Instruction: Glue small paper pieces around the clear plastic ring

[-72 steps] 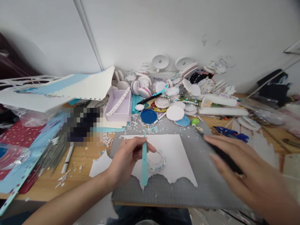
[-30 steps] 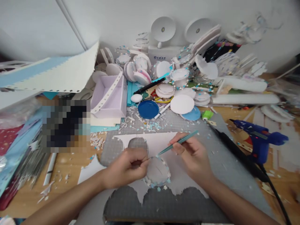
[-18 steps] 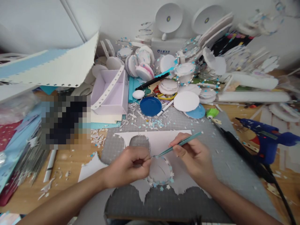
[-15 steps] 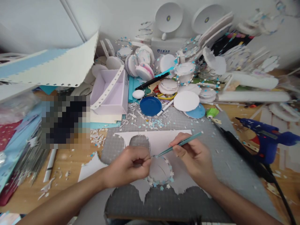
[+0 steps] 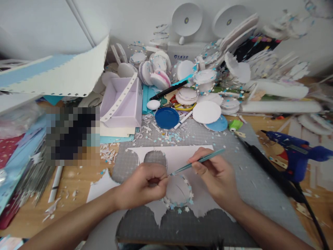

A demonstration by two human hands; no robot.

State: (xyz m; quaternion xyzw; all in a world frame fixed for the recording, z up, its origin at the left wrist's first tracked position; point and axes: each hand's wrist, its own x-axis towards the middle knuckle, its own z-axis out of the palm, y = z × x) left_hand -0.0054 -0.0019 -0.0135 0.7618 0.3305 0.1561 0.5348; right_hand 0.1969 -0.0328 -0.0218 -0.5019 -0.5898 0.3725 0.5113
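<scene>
A white paper disc (image 5: 178, 190) edged with tiny blue and white stars lies on a white sheet (image 5: 182, 158) with circles cut out, on a grey cutting mat (image 5: 241, 180). My left hand (image 5: 142, 185) is curled, its fingers pinched at the disc's left rim. My right hand (image 5: 215, 175) grips teal tweezers (image 5: 196, 162), whose tip points at my left fingertips, at the disc's upper left edge.
A blue glue gun (image 5: 295, 154) with black cord lies at right, beside a black tool (image 5: 262, 166). Behind the mat sit a blue lid (image 5: 166, 117), a lilac box (image 5: 123, 104), stacked white discs (image 5: 206, 111), a green punch (image 5: 235, 125) and paper scraps. Paper sheets pile at left.
2.4 s ago my left hand held the tweezers while the right swept over the mat; since 1 s ago the right holds them, and both hands stay almost still at the disc.
</scene>
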